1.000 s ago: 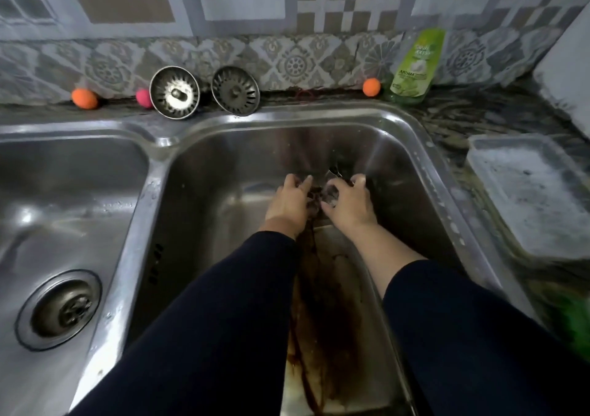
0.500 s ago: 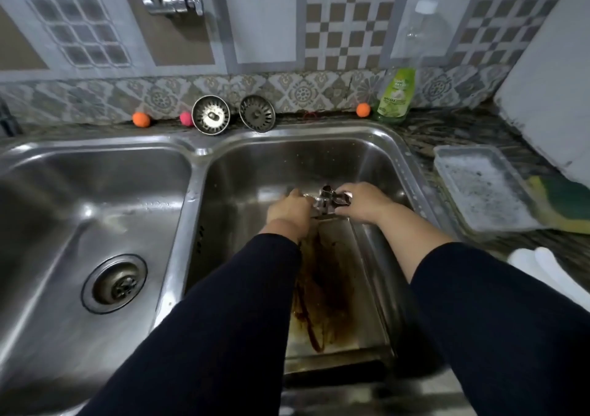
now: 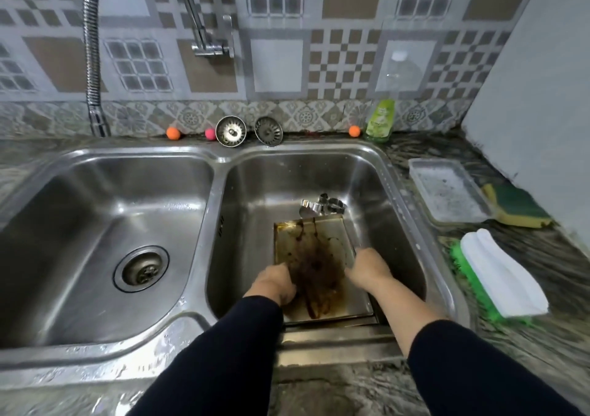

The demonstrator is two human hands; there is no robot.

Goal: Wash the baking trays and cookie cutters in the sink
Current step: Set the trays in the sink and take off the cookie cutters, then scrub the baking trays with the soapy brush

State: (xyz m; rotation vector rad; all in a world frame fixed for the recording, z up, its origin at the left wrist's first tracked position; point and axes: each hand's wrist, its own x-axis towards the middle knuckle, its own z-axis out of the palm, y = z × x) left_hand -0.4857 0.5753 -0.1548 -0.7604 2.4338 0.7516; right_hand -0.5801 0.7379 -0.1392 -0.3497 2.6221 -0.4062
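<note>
1. Both hands are on the baking tray [image 3: 314,262] in the right basin of the sink [image 3: 223,172]. The left hand [image 3: 274,283] has its fingers curled over the tray's left edge, and the right hand [image 3: 365,267] grips the right edge the same way. Honestly can't see how far the fingertips wrap underneath.
2. The tray itself is pretty gross: dark brown burnt-on streaks run down its middle. It lies tilted, near end up on the basin's front edge, far end down toward the bottom.
3. The cookie cutters [image 3: 324,205] sit in a little shiny pile on the basin floor just past the tray's far edge, nobody touching them.
4. Left basin just has its drain [image 3: 141,269] showing.
5. Along the back ledge: two strainer plugs [image 3: 230,131] leaning against the tiles, plus a green dish soap bottle [image 3: 380,121] off to the right.
6. On the counter to the right: a plastic container [image 3: 447,192], a yellow-green sponge [image 3: 515,208] right beside it, and a folded white cloth [image 3: 501,275] nearer the front.
</note>
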